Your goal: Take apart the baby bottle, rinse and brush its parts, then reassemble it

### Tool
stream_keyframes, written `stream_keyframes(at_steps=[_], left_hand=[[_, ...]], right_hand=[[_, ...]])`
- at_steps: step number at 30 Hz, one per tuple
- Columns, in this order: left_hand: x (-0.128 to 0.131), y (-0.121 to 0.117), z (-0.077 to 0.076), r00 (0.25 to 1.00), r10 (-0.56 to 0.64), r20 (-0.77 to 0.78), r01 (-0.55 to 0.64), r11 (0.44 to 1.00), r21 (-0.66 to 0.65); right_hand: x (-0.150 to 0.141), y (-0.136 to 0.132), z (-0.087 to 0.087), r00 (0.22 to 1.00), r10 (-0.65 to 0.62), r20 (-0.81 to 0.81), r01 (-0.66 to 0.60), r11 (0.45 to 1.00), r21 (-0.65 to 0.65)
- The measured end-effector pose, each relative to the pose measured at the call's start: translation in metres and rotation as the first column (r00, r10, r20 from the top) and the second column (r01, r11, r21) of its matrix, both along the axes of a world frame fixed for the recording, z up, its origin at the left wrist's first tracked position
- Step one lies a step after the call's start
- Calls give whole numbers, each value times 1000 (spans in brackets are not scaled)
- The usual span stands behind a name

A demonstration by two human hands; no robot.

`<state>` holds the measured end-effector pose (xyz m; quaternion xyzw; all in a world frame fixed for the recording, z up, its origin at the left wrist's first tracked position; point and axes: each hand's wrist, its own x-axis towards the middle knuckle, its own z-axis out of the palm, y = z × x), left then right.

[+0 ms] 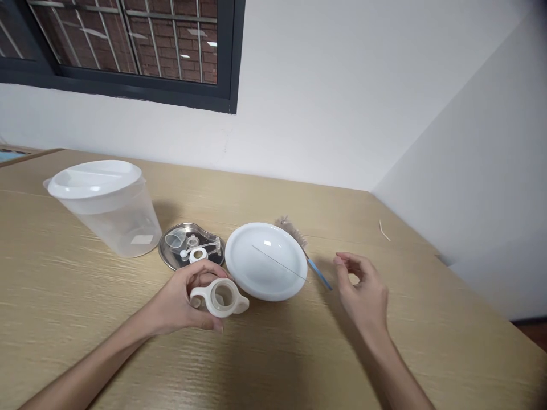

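Note:
My left hand (182,304) is closed around a white plastic ring with two side handles (222,299), held just above the table in front of a white bowl (265,261). A thin wire-like rod (277,263) lies across the bowl. My right hand (363,290) hovers to the right of the bowl with its fingers loosely curled and nothing in them. Between the bowl and that hand lies a small brush with a blue handle (308,255).
A small metal dish (171,253) left of the bowl holds several small clear and white parts. A translucent lidded container (106,205) stands at the left. A wooden table (85,319) meets white walls at the back and right. A small white strip (384,230) lies near the right wall.

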<state>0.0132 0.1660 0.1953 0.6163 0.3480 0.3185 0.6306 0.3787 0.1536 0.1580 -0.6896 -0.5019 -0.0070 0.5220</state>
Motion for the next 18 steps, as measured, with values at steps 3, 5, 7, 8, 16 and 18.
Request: stream_keyframes(at_steps=[3, 5, 7, 8, 16, 18], left_hand=[[0, 0, -1, 1000, -5, 14, 5, 1000, -11], [0, -1, -2, 1000, -7, 25, 8, 1000, -17], [0, -1, -2, 1000, -3, 19, 3, 1000, -12], [0, -1, -1, 1000, 1, 6, -1, 1000, -8], [2, -2, 0, 998, -12, -55, 13, 999, 33], [2, -2, 0, 998, -14, -61, 14, 1000, 3]], right_hand=[[0, 0, 0, 1000, 3, 3, -3, 1000, -2], [0, 0, 1, 1000, 1, 6, -1, 1000, -4], [-1, 0, 1, 1000, -1, 6, 1, 1000, -8], [-1, 0, 1, 1000, -2, 5, 2, 1000, -11], [-2, -1, 0, 1000, -14, 0, 14, 1000, -19], [-2, -1, 0, 1000, -16, 0, 16, 1000, -19]])
